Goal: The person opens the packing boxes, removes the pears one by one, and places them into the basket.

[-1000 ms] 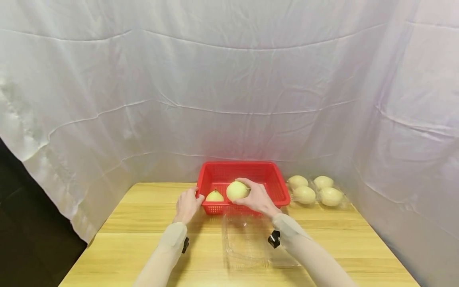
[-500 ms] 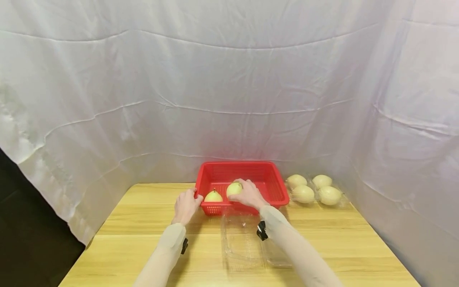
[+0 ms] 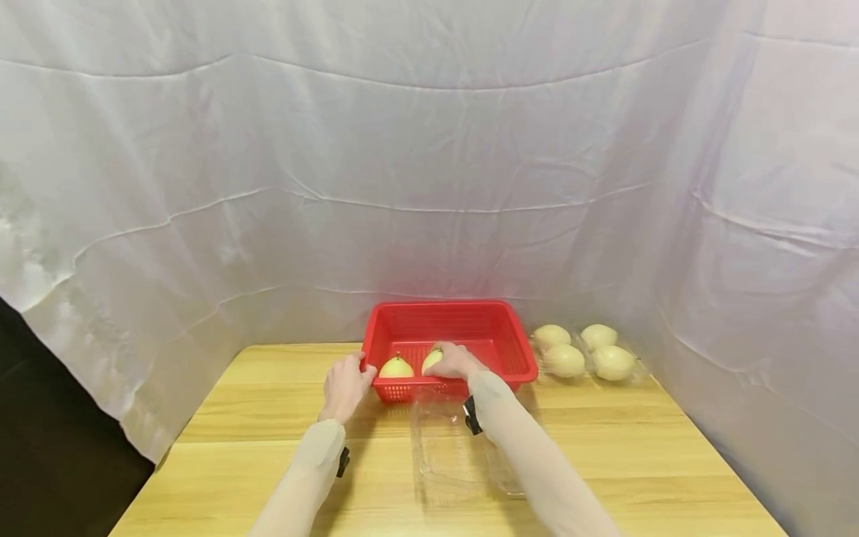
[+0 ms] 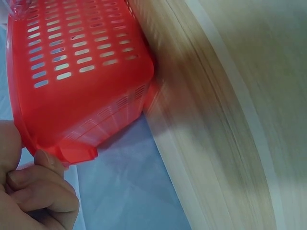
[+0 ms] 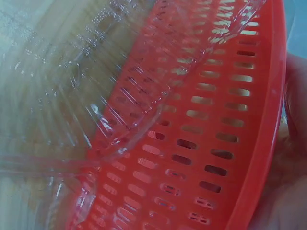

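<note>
A red plastic basket [image 3: 520,339] with slotted walls stands at the back of the table. My left hand [image 3: 345,386] grips its left rim; in the left wrist view, curled fingers [image 4: 45,184] hold the rim at a corner. Low inside the basket, my right hand [image 3: 456,362] holds a yellow pear [image 3: 431,362], partly hidden by the fingers. Whether this pear touches the basket floor I cannot tell. To its left, a second pear [image 3: 396,368] sits in the front left corner, stem up. The right wrist view shows the basket's slotted wall [image 5: 192,129], with part of the right hand behind the rim.
An opened clear plastic clamshell box [image 3: 450,455] lies in front of the basket, partly under the right forearm. Right of the basket, several pears [image 3: 564,361] sit in clear packaging. A pale curtain [image 3: 429,186] hangs behind and at both sides of the wooden table [image 3: 255,447].
My right hand has carried its pear from above the front rim down into the basket, beside the other pear. The left hand keeps its grip on the rim.
</note>
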The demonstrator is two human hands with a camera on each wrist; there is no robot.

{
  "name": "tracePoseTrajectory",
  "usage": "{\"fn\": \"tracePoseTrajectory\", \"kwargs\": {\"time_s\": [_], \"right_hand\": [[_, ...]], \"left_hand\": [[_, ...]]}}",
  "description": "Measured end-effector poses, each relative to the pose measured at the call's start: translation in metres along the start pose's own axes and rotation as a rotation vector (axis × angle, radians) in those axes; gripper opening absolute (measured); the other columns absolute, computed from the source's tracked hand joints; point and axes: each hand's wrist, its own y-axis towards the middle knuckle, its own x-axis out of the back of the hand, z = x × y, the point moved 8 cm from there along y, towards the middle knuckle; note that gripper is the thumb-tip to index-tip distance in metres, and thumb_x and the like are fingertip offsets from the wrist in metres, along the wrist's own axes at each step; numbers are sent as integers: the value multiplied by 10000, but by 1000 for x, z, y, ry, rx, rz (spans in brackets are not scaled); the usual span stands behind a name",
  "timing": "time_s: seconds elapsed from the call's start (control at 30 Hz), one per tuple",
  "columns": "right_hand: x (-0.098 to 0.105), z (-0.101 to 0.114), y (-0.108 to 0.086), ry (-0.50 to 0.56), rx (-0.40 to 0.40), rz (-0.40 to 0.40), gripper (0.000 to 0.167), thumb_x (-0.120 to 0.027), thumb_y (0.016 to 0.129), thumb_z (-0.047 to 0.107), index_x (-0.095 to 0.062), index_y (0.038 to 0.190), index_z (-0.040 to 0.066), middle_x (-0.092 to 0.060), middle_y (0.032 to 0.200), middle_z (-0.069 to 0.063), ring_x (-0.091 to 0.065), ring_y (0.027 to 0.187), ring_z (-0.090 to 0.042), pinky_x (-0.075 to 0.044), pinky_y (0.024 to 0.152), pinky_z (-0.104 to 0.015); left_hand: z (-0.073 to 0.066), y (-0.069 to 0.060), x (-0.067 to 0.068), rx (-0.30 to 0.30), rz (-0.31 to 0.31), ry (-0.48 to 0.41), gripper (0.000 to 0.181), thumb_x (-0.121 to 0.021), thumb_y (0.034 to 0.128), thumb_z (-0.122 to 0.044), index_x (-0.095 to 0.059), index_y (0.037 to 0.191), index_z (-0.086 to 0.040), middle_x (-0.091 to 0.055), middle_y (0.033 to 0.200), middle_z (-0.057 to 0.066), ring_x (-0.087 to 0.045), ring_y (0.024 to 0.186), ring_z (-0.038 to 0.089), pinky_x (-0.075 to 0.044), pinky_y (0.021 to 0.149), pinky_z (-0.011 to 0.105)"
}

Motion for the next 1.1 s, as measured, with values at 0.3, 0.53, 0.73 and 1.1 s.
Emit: {"fn": "tracePoseTrajectory", "kwargs": {"time_s": [0.3,0.53,0.73,1.1], "right_hand": [[-9,3,6,-50,7,82,608,-711,839,363,-540,1357,95,-579,1347,-95,-510,1271,-295,-419,1049,-474],[-14,4,5,-68,48,136,463,-630,904,311,-593,1319,109,-587,1354,-75,-523,1271,-274,-422,1048,-472],[-10,5,5,-57,94,72,400,-672,897,305,-650,1236,95,-648,1261,-83,-597,1159,-263,-467,993,-462],[-3,2,2,-26,141,-11,314,-644,932,288,-681,1187,108,-681,1165,-74,-615,1073,-236,-494,946,-451]], "left_hand": [[0,-1,1,6,-6,8,86,-580,831,-146,-657,845,-110,-592,705,62,-524,613,240,-411,534,344],[-2,-1,1,12,-8,22,143,-565,841,-150,-684,897,-92,-606,717,75,-532,613,250,-426,540,357],[-2,-2,0,15,-8,20,189,-574,838,-152,-702,962,-88,-612,736,80,-534,620,249,-424,535,352],[0,-2,0,16,-20,33,258,-579,839,-164,-716,1039,-74,-644,770,94,-555,631,254,-437,526,367]]}}
